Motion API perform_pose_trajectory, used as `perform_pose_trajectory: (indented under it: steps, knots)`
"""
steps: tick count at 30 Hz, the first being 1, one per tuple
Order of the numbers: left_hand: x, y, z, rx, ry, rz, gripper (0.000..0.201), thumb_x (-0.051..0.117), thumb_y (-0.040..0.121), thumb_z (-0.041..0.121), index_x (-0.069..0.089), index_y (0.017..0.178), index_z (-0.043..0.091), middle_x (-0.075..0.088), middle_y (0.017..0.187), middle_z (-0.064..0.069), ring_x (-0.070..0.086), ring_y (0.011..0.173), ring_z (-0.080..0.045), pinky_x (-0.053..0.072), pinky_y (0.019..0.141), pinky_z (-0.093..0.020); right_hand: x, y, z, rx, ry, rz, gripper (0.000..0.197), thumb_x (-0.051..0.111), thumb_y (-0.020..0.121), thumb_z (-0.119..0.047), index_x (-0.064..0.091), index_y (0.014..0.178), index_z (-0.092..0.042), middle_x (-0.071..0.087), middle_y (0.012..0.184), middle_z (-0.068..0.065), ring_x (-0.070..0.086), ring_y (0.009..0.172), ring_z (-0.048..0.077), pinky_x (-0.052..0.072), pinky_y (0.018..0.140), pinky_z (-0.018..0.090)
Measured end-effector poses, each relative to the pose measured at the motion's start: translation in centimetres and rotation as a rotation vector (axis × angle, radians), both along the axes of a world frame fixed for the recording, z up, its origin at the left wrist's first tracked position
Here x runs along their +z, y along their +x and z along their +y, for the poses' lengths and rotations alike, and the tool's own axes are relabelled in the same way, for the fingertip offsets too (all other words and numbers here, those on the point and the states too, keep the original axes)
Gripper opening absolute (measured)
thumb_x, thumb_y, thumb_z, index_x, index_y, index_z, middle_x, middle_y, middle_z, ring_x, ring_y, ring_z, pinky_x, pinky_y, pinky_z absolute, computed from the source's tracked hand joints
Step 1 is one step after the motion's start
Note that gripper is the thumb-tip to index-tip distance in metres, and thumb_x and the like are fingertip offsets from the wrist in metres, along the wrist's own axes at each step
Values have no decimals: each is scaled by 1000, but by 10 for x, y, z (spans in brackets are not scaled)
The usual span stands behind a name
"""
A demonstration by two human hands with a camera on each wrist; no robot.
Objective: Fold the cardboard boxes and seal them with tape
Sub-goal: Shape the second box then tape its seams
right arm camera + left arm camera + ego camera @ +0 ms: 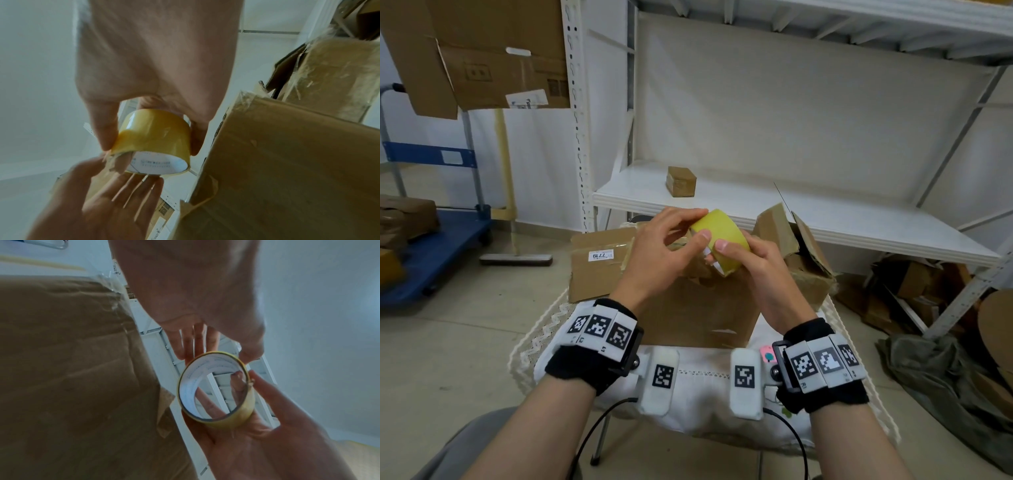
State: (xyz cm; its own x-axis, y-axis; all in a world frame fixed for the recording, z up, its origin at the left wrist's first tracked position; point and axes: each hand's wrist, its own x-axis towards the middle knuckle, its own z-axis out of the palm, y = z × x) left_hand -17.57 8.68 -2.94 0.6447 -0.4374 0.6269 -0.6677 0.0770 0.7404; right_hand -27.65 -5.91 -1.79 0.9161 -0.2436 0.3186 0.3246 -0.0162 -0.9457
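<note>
A roll of yellow tape [722, 233] is held in both hands above a brown cardboard box [698, 308]. My right hand [726, 255] grips the roll from below, thumb on its outer face. In the right wrist view its thumb and fingers clamp the tape roll [156, 129] from both sides. My left hand [700, 224] reaches over the top, with forefinger and thumb pinching the roll's near edge. The left wrist view looks through the roll's white core [216, 389]; the left thumb [251, 352] touches its rim. A ragged tape end [110, 158] shows by the left thumb. The box [72, 369] lies just beneath.
The box stands on a white cloth-covered seat [705, 404]. Two opened cardboard boxes [599, 267] [801, 260] sit behind it. A white shelf [825, 219] carries a small taped box [681, 181]. A blue cart [431, 246] is at the left, and cardboard scraps [914, 291] lie at the right.
</note>
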Motion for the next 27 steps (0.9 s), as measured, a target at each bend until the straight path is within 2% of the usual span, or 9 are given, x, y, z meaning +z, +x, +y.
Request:
perform_pose_trajectory:
  steps: [3, 9, 14, 16, 18, 20, 22, 25, 27]
  knots:
    - [-2, 2, -1, -26, 27, 56, 56, 64, 83, 51, 67, 129, 21, 67, 122, 7, 64, 109, -5, 51, 92, -18, 2, -1, 1, 1, 5, -15, 15, 64, 92, -10, 74, 104, -8, 70, 109, 9, 69, 90, 15, 54, 75, 21]
    - [2, -4, 0, 19, -157, 71, 41, 82, 79, 34, 75, 115, 15, 72, 111, 4, 68, 106, -13, 57, 94, -36, 2, -2, 0, -10, 11, -46, 33, 67, 84, -22, 71, 112, -5, 73, 94, 2, 69, 86, 13, 53, 77, 21]
    - [2, -8, 0, 113, -198, -11, 35, 85, 73, 33, 77, 105, 21, 73, 101, 7, 70, 98, -10, 59, 88, -29, -3, 3, -4, -53, 19, -55, 40, 71, 86, -17, 68, 121, 2, 65, 125, 12, 68, 96, 16, 54, 77, 21]
    - [1, -7, 0, 107, -207, 0, 34, 86, 72, 33, 78, 103, 20, 74, 100, 6, 71, 96, -12, 59, 86, -30, -4, 3, -4, -61, 25, -48, 42, 69, 85, -19, 69, 121, 2, 65, 123, 11, 67, 96, 16, 54, 78, 22]
    - [2, -6, -1, 79, -216, 73, 32, 83, 74, 34, 79, 101, 18, 75, 100, 5, 71, 96, -12, 58, 86, -29, -5, 4, -3, -70, 12, -39, 35, 69, 85, -20, 72, 115, -2, 69, 110, 8, 66, 94, 16, 52, 79, 24]
    - [2, -3, -1, 35, -219, 149, 29, 73, 82, 37, 78, 103, 17, 75, 102, 4, 70, 98, -10, 57, 88, -31, -3, 3, -3, -82, 6, -43, 13, 67, 87, -16, 76, 95, -10, 71, 87, 5, 64, 85, 14, 49, 81, 28]
    - [1, 2, 0, -30, -211, 198, 32, 63, 90, 35, 75, 111, 14, 75, 108, 1, 69, 104, -15, 56, 94, -35, -2, 3, -4, -95, 25, -62, 14, 64, 84, -17, 74, 73, -18, 68, 74, 1, 62, 78, 11, 46, 80, 27]
    - [-1, 5, 1, -40, -132, 126, 26, 67, 93, 17, 73, 117, 9, 73, 113, 0, 68, 106, -12, 55, 93, -29, 0, 3, -6, -56, 113, -74, 21, 59, 80, -17, 74, 65, -21, 66, 71, -2, 59, 73, 10, 45, 73, 25]
    - [-2, 4, 2, 33, -139, 28, 25, 73, 87, 8, 75, 112, 8, 74, 105, -1, 69, 97, -6, 56, 86, -21, 0, 4, -6, -33, 124, -52, 20, 58, 79, -15, 75, 70, -21, 66, 80, 2, 58, 81, 16, 42, 79, 33]
